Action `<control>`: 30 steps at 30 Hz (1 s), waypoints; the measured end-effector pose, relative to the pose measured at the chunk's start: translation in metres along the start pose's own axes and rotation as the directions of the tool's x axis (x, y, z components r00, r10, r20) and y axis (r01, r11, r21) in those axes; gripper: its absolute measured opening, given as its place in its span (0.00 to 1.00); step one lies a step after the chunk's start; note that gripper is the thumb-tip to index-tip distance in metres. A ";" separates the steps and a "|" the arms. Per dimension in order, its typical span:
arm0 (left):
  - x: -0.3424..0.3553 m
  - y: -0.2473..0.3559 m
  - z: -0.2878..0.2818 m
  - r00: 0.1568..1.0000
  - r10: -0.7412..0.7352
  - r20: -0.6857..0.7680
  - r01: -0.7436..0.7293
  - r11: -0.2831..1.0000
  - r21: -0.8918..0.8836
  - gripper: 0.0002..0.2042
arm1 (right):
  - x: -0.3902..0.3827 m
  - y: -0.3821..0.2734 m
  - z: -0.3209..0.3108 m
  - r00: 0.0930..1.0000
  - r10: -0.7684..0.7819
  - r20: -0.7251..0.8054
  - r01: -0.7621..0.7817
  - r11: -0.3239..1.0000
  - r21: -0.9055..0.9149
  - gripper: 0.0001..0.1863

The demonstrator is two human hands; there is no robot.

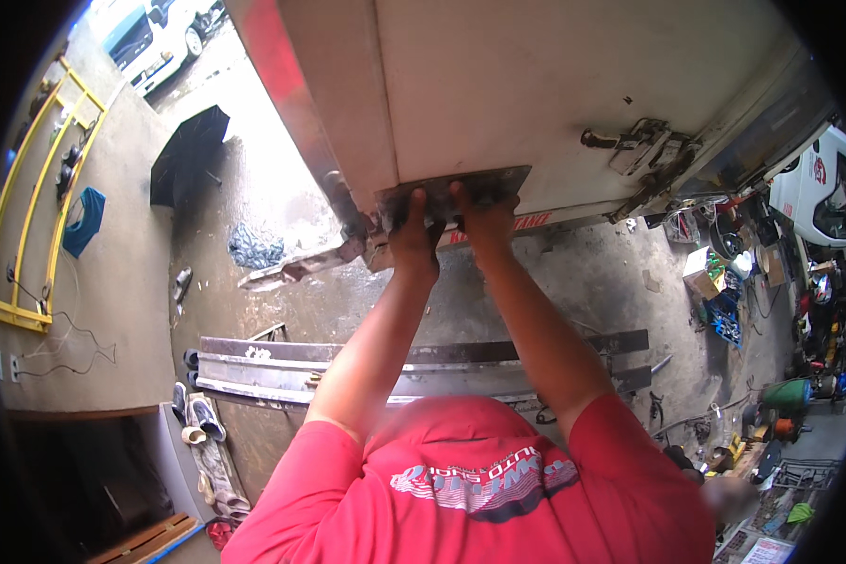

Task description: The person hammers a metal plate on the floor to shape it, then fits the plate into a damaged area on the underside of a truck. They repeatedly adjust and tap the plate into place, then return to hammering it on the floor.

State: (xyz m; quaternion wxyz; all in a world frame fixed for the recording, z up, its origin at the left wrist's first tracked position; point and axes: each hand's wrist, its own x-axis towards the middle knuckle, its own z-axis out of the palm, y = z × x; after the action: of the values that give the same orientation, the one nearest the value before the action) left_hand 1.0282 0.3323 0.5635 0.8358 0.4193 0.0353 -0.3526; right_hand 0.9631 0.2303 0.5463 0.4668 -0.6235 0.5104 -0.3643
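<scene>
Both my arms reach forward to a dark flat metal plate [506, 182] at the lower part of a large white vehicle panel [498, 85]. My left hand [412, 233] grips the plate's near edge left of its middle, its thumb on the face toward me. Close beside it, my right hand [485, 220] holds the same edge, thumb also on top and fingers curled round the right side. The plate's far edge lies over the panel; whether it touches cannot be made out. A worn latch mechanism [644, 148] is fixed to the panel on the right.
A long metal bumper-like beam [254, 368] lies across the floor below my arms. Left are a black umbrella [190, 155], crumpled plastic [256, 246] and a yellow frame [30, 211] on the wall. Shoes [207, 418] stand lower left. Boxes [703, 273] and tools clutter the right.
</scene>
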 end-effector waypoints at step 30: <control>0.017 0.028 -0.030 0.975 -0.215 0.054 0.219 0.972 -0.089 0.50 | 0.044 -0.030 -0.048 0.801 -0.318 0.508 0.453 0.876 -0.164 0.28</control>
State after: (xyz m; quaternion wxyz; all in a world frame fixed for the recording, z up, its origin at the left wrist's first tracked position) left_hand 1.0650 0.3562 0.5569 0.8118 0.3650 0.0792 -0.4489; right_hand 0.9366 0.1781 0.5887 0.3984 -0.8427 0.2901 -0.2167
